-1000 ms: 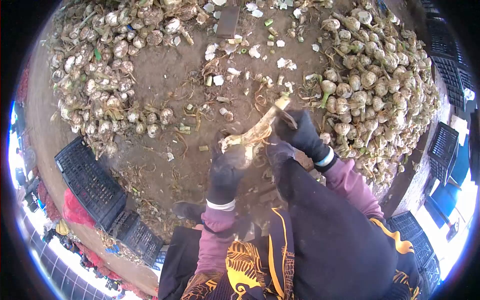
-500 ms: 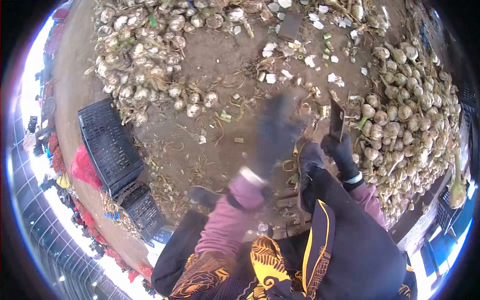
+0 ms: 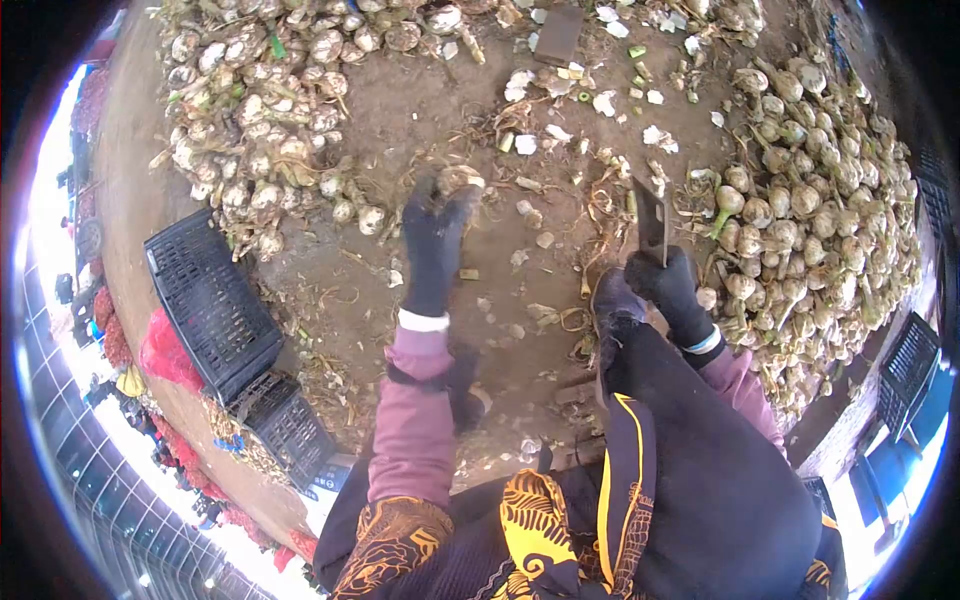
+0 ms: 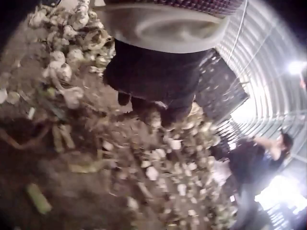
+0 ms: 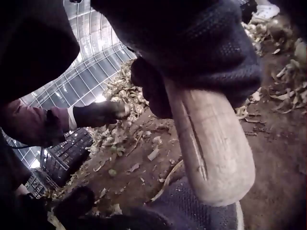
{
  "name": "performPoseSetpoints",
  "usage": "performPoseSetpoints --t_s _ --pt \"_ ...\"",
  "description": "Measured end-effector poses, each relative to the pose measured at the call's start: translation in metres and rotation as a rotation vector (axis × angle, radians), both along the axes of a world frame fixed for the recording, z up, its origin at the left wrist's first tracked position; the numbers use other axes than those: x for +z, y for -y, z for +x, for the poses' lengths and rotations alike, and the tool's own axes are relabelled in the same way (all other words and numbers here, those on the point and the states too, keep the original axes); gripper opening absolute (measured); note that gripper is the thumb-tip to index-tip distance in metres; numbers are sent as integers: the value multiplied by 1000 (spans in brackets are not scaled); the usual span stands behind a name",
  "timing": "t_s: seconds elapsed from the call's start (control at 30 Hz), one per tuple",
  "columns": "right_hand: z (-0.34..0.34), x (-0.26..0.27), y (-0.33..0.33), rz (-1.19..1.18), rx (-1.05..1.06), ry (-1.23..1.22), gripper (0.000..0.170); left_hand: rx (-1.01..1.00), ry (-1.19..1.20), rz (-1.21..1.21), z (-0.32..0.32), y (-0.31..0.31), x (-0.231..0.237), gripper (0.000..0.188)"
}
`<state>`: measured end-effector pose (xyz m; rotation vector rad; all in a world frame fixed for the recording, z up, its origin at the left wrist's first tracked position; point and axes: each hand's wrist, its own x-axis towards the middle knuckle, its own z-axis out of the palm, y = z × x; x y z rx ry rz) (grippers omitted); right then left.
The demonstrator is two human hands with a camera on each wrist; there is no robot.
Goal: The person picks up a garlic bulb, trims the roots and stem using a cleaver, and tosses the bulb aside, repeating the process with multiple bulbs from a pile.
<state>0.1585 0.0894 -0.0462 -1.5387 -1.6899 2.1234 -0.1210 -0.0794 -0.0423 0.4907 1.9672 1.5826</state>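
My left hand (image 3: pixel 433 245), in a dark glove, reaches forward over the ground near the left garlic pile. Between its thumb and fingers it grips a pale garlic bulb (image 3: pixel 459 180). In the left wrist view the back of the glove (image 4: pixel 151 76) hides most of that bulb. Beside my right knee, my gloved right hand (image 3: pixel 665 290) holds a knife (image 3: pixel 651 222), its flat blade pointing forward. The right wrist view shows the knife's worn wooden handle (image 5: pixel 216 143) sticking out below the curled fingers; the blade is hidden there.
Garlic bulbs lie in a left pile (image 3: pixel 260 130) and a larger right pile (image 3: pixel 810 220). Cut stalks and white peelings (image 3: pixel 605 103) litter the ground between. Black crates (image 3: pixel 215 305) stand at the left, near a red bag (image 3: pixel 168 350). A dark flat block (image 3: pixel 558 36) lies ahead.
A second ago both hands were together at a garlic with a long stalk. My left hand has since swung forward and left with a bulb; the knife hand has moved apart to the right.
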Motion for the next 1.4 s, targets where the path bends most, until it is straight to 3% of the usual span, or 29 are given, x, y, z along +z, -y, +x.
performPoseSetpoints --t_s 0.07,0.2,0.3,0.33,0.43,0.53,0.6,0.67,0.83,0.9,0.97,1.0,1.1,1.17,1.23,1.3,1.33,1.4 --pt "-13 24 -1 73 80 -10 11 -49 298 224 27 -3 0 43" --pt "-34 58 -1 180 187 -14 14 -420 46 146 72 2 -9 22" --pt "-48 90 -7 388 376 -96 17 -471 -120 62 95 -22 57 20" --pt "-51 90 -8 491 423 -164 18 -621 -205 -2 85 -32 68 21" --pt "-52 89 -8 622 571 -179 24 -331 252 119 108 -13 47 42" --pt "-58 105 -10 754 768 -111 26 -196 435 214 118 -5 44 50" --pt "-58 106 -9 784 756 -119 28 -100 555 278 121 -2 43 56" --pt "-57 104 -8 810 746 -106 29 -106 518 280 123 1 39 59" --pt "-56 94 -6 840 731 -100 29 -379 41 128 123 13 23 62" --pt "-54 90 -6 798 703 -95 29 -347 6 22 122 6 44 64" --pt "-51 82 -4 818 708 -97 28 -448 -279 15 117 1 47 63" --pt "-47 74 -2 819 687 -99 27 -563 -546 64 109 -1 37 61" --pt "-29 37 0 810 580 -112 24 -298 86 -72 127 -12 51 46" --pt "-7 -1 -1 713 486 82 21 -216 290 -45 129 -18 60 38" --pt "23 -20 -3 609 357 239 21 -185 495 60 130 -23 82 46" --pt "27 -20 -13 516 234 308 22 -234 127 -105 127 -32 91 51" --pt "25 -11 -9 516 213 199 24 -181 272 13 128 -36 78 51" --pt "18 -5 -6 465 183 182 24 -277 -77 -105 121 -39 69 50"
